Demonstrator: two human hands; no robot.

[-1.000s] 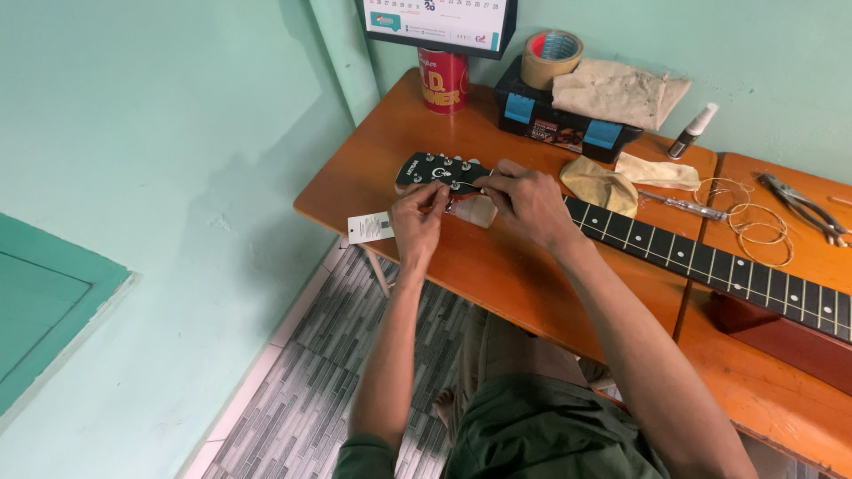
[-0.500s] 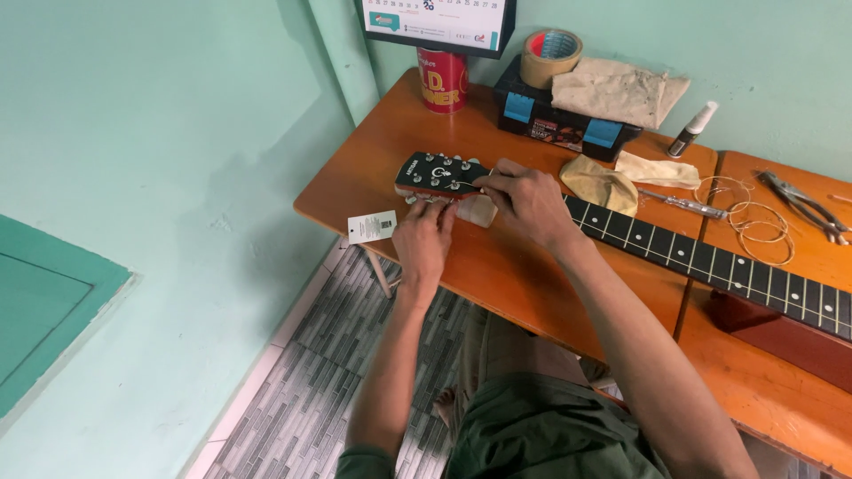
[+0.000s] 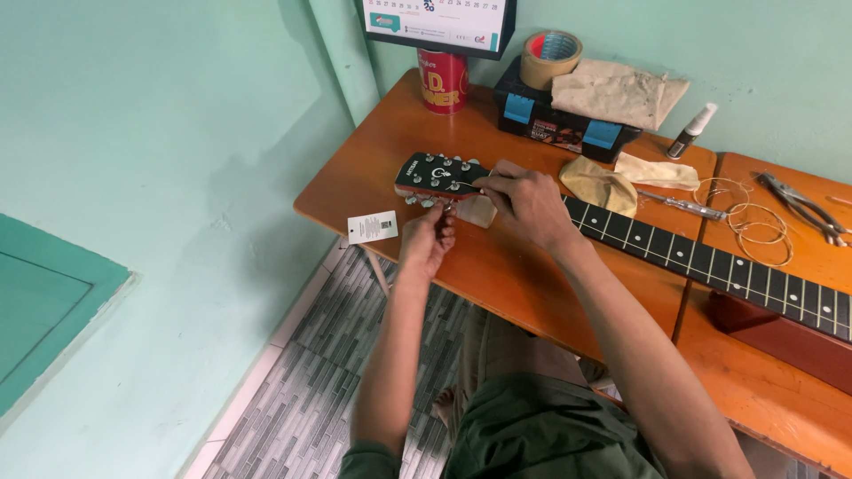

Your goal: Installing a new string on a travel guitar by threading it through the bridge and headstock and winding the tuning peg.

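A guitar lies across the orange table [image 3: 373, 168], its black headstock [image 3: 437, 174] at the left and its dark fretboard [image 3: 710, 260] running right. My left hand [image 3: 429, 238] pinches a tuning peg on the near edge of the headstock. My right hand [image 3: 524, 200] rests on the nut end of the neck, fingertips pinching a thin string at the headstock face. A small pale cloth [image 3: 477, 211] lies under the neck between my hands.
A white tag [image 3: 373, 226] hangs at the table's front edge. Behind stand a red can [image 3: 442, 80], a black-and-blue case [image 3: 555, 124] with a tape roll [image 3: 550, 58] and rag, a spray bottle [image 3: 692, 131], coiled strings [image 3: 754, 222] and pliers [image 3: 808, 206].
My left hand has slid from on top of the headstock down to its near edge, onto a tuning peg. My right hand stays at the nut.
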